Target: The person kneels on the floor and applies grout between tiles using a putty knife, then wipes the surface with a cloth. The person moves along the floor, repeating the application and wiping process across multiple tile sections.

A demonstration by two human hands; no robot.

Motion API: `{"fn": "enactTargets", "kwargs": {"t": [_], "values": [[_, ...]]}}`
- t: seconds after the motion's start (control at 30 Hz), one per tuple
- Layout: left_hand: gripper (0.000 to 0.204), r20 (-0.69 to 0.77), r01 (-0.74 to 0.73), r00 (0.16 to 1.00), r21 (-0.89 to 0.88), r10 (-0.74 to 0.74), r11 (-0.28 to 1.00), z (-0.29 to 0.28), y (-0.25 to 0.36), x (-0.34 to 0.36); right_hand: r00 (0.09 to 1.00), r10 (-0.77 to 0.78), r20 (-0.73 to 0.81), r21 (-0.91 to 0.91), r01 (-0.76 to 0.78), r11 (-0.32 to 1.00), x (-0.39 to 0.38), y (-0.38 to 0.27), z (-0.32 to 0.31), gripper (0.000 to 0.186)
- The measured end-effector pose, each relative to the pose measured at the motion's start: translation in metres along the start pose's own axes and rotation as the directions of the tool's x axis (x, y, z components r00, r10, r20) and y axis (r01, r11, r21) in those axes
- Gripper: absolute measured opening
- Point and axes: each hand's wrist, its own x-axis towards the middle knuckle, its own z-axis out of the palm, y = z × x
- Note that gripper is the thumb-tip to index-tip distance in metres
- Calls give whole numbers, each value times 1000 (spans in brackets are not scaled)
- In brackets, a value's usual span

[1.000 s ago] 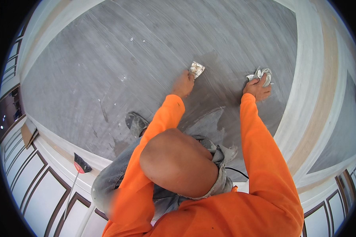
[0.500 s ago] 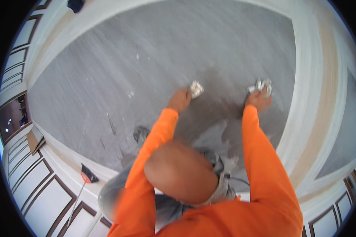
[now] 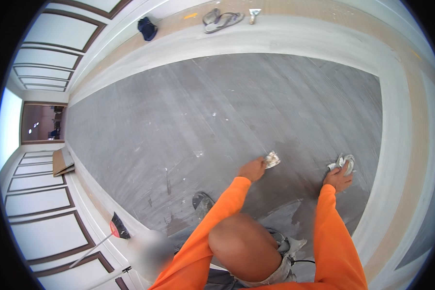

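My left hand (image 3: 253,169) is closed round a putty knife whose pale, crusted blade (image 3: 272,160) points up and right, close over the grey floor panel (image 3: 179,121). Farther right, my right hand (image 3: 339,180) grips a crumpled whitish wad (image 3: 345,164), looped at one side; its exact kind is unclear. That hand rests at or just above the grey surface, where a dark, damp-looking patch (image 3: 295,166) spreads between both hands. My bare knee (image 3: 246,246) shows between the orange sleeves, and a grey shoe (image 3: 202,202) stands left of my left forearm.
Along the far border lie a pair of flip-flops (image 3: 222,21), a second putty knife (image 3: 254,16) and a dark blue item (image 3: 147,29). At left are a broom (image 3: 119,227), folded cardboard (image 3: 63,162) and a doorway (image 3: 43,122). A pale border (image 3: 391,145) edges the panel.
The view has tilted up, bringing the far border with the flip-flops and second putty knife into sight. Both hands appear lower and farther right, still holding the same things.
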Motion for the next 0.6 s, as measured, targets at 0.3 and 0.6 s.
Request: {"fn": "enactTargets", "kwargs": {"t": [0.3, 0.6], "values": [[43, -2, 95, 995, -121, -96, 988, 4, 17, -9, 1000, 8, -27, -28, -9, 1000, -1, 12, 4, 56], [44, 174, 360, 931, -305, -320, 882, -21, 55, 14, 999, -24, -39, -75, 21, 997, 11, 35, 14, 56]]}}
